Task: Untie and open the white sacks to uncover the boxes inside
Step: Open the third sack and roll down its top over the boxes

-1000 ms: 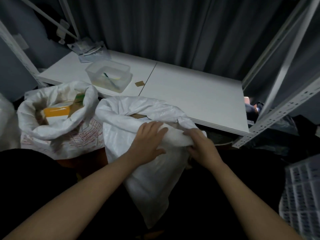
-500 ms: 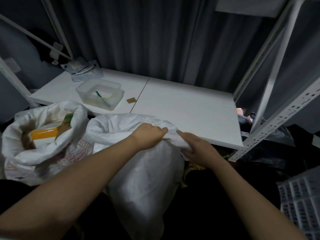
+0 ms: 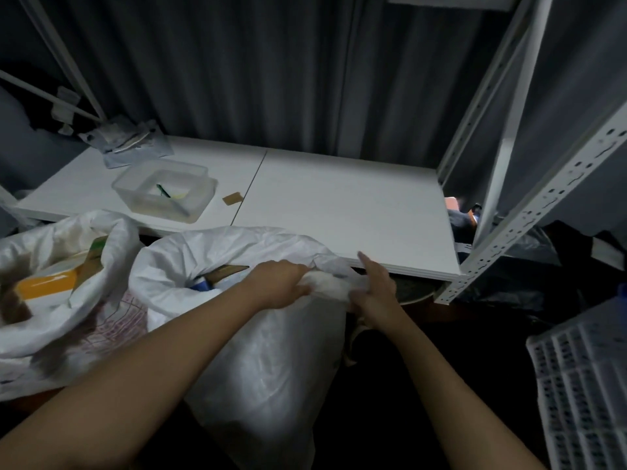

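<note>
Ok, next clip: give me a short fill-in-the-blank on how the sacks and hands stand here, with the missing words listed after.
1. Both the left hand and the right hand grip the rim of the ____ sack.
2. The left sack already lies open, showing a box coloured ____.
3. On the white shelf sits a clear plastic ____.

Missing words: right; yellow; container
</note>
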`<state>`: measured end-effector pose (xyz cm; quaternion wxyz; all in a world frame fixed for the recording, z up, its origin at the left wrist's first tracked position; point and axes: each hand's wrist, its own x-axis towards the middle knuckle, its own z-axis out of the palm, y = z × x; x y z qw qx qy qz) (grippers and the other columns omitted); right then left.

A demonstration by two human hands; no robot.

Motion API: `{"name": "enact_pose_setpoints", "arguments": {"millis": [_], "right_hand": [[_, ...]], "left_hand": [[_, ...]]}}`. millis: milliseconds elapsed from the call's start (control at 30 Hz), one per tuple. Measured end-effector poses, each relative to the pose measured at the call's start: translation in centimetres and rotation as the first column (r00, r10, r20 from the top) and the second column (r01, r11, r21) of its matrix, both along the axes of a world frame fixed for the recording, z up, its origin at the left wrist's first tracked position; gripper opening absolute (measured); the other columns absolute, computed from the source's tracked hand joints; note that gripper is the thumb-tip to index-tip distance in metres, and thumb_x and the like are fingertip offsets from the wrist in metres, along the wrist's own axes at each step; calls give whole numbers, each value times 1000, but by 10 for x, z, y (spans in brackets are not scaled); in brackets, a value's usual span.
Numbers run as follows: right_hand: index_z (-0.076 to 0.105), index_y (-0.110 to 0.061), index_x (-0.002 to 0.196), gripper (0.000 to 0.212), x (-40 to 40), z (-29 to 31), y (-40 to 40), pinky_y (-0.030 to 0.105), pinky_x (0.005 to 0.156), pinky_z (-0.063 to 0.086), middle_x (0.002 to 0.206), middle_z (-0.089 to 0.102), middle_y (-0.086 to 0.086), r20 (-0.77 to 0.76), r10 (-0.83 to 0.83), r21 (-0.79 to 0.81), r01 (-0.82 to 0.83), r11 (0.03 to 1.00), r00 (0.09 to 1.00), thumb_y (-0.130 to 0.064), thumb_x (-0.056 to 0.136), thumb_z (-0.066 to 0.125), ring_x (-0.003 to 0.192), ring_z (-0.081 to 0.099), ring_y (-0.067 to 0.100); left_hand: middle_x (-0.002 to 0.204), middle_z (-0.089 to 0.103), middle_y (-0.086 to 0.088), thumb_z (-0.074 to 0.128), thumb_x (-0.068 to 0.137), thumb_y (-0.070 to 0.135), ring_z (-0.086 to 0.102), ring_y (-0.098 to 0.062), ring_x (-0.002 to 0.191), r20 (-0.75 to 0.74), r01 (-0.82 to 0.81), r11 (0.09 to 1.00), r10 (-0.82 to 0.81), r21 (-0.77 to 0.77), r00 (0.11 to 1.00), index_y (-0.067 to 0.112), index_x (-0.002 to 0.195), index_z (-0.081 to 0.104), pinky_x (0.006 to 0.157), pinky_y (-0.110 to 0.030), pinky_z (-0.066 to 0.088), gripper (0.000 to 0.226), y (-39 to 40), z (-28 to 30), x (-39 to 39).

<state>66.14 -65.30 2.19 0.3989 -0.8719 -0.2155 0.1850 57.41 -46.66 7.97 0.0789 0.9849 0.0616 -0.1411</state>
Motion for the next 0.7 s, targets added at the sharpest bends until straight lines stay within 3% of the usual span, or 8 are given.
{"name": "enact_pose_setpoints", "arguments": {"millis": [33, 100, 200, 267, 433, 500, 567, 700], "right_hand": [[21, -20, 152, 74, 0, -6, 0, 37, 112, 27, 154, 22, 9, -226, -195, 113, 224, 968, 954, -27, 86, 52, 138, 27, 29], [18, -13, 152, 67, -1, -18, 5, 42, 103, 40, 154, 27, 15, -528, -393, 103, 516, 850, 753, -27, 95, 50, 135, 35, 34], [39, -8, 142, 62, -6, -37, 19, 41, 64, 55, 139, 47, 15, -817, -309, 94, 642, 761, 486, -38, 92, 59, 114, 54, 35], [48, -6, 135, 53, -7, -45, 26, 37, 53, 54, 133, 53, 16, -881, -266, 68, 662, 747, 391, -30, 90, 65, 101, 58, 33], [46, 6, 136, 45, 9, -12, 45, 32, 77, 51, 132, 54, 21, -897, -63, 281, 674, 684, 438, -2, 93, 56, 113, 56, 33], [46, 10, 133, 39, 18, 7, 50, 33, 81, 51, 125, 58, 21, -861, -29, 390, 695, 603, 508, 0, 95, 49, 104, 59, 29], [47, 6, 133, 35, 11, 20, 57, 29, 82, 53, 106, 65, 13, -827, 15, 452, 649, 612, 562, -4, 99, 44, 90, 62, 19], [47, -7, 134, 34, -19, 25, 57, 28, 78, 51, 101, 63, 5, -794, 95, 482, 526, 701, 601, -7, 102, 38, 90, 61, 17]], "left_hand": [[129, 56, -10, 42, 98, 43, 55, -28, 113, 4, 5, 999, -5, 51, 1000, 18, 135, 44, 87, -32, 41, 45, -1, 0, -2], [125, 58, -10, 39, 99, 42, 57, -29, 110, 26, 17, 992, -20, 124, 999, 16, 130, 45, 78, -31, 38, 41, -2, 1, -9], [121, 60, -10, 36, 100, 42, 58, -30, 106, 65, 21, 978, -35, 206, 997, 14, 125, 45, 71, -31, 33, 39, -4, 2, -23], [117, 61, -11, 36, 99, 42, 59, -30, 105, 75, 13, 968, -33, 249, 997, 14, 122, 47, 75, -32, 39, 37, -4, 2, -35], [126, 56, -5, 41, 96, 43, 53, -25, 115, 135, -77, 979, 52, 187, 989, 18, 128, 48, 88, -31, 42, 41, -2, 5, -75], [124, 58, -6, 42, 96, 46, 55, -25, 112, 93, -125, 981, 112, 147, 989, 16, 126, 47, 84, -31, 43, 43, -5, 4, -88], [127, 57, -7, 47, 93, 51, 54, -26, 114, 3, -175, 981, 176, 88, 984, 15, 127, 47, 87, -33, 44, 49, -4, 5, -95], [138, 45, 1, 47, 84, 69, 42, -23, 127, -155, -315, 906, 281, -284, 947, 16, 138, 36, 99, -30, 34, 76, -6, 6, -82]]}}
